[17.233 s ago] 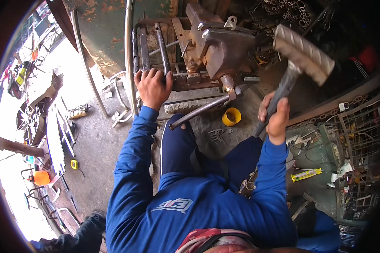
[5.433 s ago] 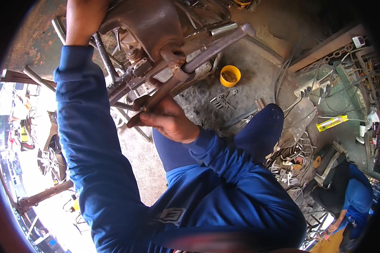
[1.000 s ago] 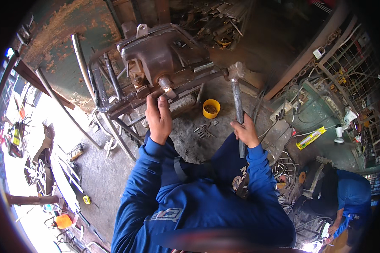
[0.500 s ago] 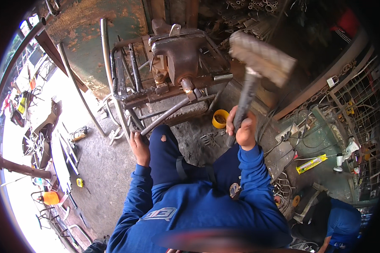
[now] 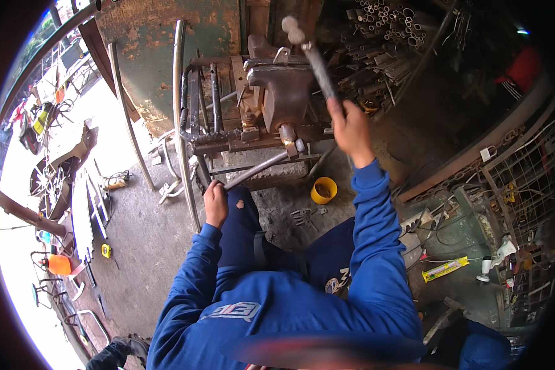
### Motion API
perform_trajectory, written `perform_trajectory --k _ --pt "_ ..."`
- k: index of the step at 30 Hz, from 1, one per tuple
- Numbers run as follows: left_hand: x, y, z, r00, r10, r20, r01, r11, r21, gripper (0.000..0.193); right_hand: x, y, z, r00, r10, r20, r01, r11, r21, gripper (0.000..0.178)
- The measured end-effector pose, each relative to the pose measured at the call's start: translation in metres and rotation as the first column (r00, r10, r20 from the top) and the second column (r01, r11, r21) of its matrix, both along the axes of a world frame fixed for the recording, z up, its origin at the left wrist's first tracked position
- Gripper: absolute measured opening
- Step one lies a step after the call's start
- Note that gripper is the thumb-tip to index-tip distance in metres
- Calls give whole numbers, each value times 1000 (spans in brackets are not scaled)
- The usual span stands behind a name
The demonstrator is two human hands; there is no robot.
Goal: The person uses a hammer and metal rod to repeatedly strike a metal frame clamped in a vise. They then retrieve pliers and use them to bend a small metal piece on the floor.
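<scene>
My right hand (image 5: pixel 353 132) is closed round the dark handle of a hammer (image 5: pixel 317 65). The hammer's head is raised close to the top of a rusty bench vise (image 5: pixel 283 92). A small metal tab with a hole (image 5: pixel 282 54) stands up at the vise jaws. From the vise's screw a steel bar handle (image 5: pixel 259 169) slants down to the left, and my left hand (image 5: pixel 216 203) is closed on its lower end. Just left of that hand a long, slightly curved metal tube (image 5: pixel 180 117) leans upright.
The vise sits on a welded metal frame (image 5: pixel 197 145). A yellow cup (image 5: pixel 323 190) and metal scraps (image 5: pixel 305 217) lie on the floor below. Stacked pipes (image 5: pixel 401 31) fill the back right. A wire rack (image 5: pixel 530 179) stands at right; another person (image 5: pixel 484 345) is at lower right.
My right hand has swung the hammer forward and left, from above my right knee to beside the vise top. My left hand stays on the bar. The whole view has shifted slightly.
</scene>
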State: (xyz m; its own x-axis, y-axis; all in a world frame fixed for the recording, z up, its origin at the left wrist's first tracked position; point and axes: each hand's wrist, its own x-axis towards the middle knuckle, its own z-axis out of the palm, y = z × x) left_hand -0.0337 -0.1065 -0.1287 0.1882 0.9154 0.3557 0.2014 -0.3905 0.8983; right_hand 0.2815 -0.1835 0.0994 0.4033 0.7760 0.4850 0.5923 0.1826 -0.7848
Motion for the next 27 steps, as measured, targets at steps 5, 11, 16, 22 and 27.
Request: perform_trajectory --k 5,11,16,22,27 --pt "9 8 -7 971 78 -228 -82 997 -8 7 -1 -37 13 842 277 -463 -175 952 250 60" --pt "11 17 1 983 101 -155 -95 994 50 36 -22 -91 21 938 298 -177 -122 761 638 81" --pt "15 22 7 965 174 -197 -135 971 197 40 -26 -65 -7 993 118 19 -114 890 442 73" --pt "14 39 10 964 190 -189 -148 965 218 37 -26 -57 -18 979 30 203 -44 997 64 48" --pt "14 33 11 984 120 -128 -101 984 144 38 -26 -46 9 873 -115 473 153 987 -43 50"
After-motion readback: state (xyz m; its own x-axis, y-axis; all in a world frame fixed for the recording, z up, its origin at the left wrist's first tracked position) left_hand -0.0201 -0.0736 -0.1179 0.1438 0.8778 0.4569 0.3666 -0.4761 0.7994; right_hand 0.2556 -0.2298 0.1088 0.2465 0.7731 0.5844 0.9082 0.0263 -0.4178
